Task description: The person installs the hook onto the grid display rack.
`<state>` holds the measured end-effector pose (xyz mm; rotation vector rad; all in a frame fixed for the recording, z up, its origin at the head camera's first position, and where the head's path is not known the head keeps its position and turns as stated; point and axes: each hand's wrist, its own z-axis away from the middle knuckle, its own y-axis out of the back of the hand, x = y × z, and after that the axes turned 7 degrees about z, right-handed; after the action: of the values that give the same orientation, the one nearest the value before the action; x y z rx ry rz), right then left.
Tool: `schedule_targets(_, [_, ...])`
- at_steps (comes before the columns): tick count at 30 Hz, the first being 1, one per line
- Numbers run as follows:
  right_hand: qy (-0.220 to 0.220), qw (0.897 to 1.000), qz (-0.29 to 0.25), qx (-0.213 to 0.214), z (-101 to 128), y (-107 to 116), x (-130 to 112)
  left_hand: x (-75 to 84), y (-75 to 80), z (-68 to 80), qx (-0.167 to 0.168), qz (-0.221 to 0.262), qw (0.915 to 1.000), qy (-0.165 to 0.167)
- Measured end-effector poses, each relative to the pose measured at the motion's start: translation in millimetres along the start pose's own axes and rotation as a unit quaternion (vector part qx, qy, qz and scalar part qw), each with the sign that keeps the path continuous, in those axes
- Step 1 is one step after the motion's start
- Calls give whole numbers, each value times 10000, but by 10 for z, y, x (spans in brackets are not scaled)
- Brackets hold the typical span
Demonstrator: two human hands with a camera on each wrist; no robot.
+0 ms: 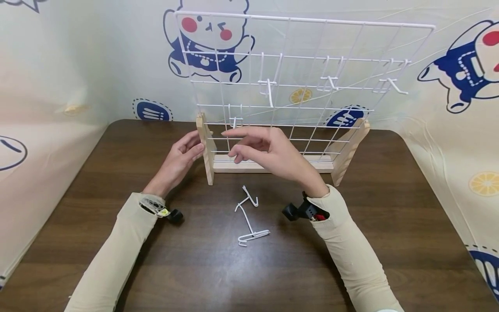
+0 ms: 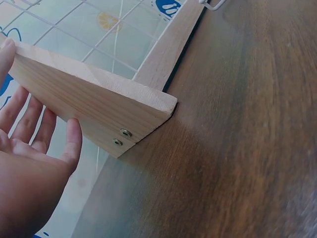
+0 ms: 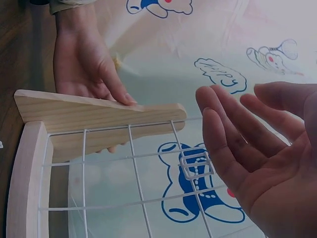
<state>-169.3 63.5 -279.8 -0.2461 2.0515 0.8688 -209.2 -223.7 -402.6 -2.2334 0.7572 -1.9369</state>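
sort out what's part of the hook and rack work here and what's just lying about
In use:
- wire grid rack
- its wooden foot, steadied by left hand
- small hook near open right hand

Lying about:
- two loose hooks on table

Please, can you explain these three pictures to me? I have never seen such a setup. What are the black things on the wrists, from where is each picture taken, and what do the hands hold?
A person sits at a brown table wearing three cameras: one on the head and one on each wrist, which are the black things you see. The wide picture is the head view; the two close ones are the wrist views. A white wire grid stands upright in a wooden stand, with several small hooks hanging on it. The left hand touches the stand's left wooden foot with straight fingers. The right hand hovers open before the grid, holding nothing. Two loose white wire hooks lie on the table.
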Motion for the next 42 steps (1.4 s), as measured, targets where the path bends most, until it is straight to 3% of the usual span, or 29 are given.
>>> schedule_targets(11, [-142,9990,353,-252,168,-39,-34,-9,18,6,-40,-27,10000,-19])
schedule_targets(22, [-315,9975,323,-537,386,-80,-10,-12,22,1,-4,-104,9999,-5])
schedule_targets(30, [-223,9933,739,-863,527,-149,77,-14,9,-13,-37,-84,10000,-22])
schedule_targets(35, [-265,9870,922,-1286,583,-225,186,-23,15,-15,-67,31,10000,-67])
schedule_targets(42, [-546,9666,1371,-2097,615,-386,384,-27,9,-14,-101,59,9999,-92])
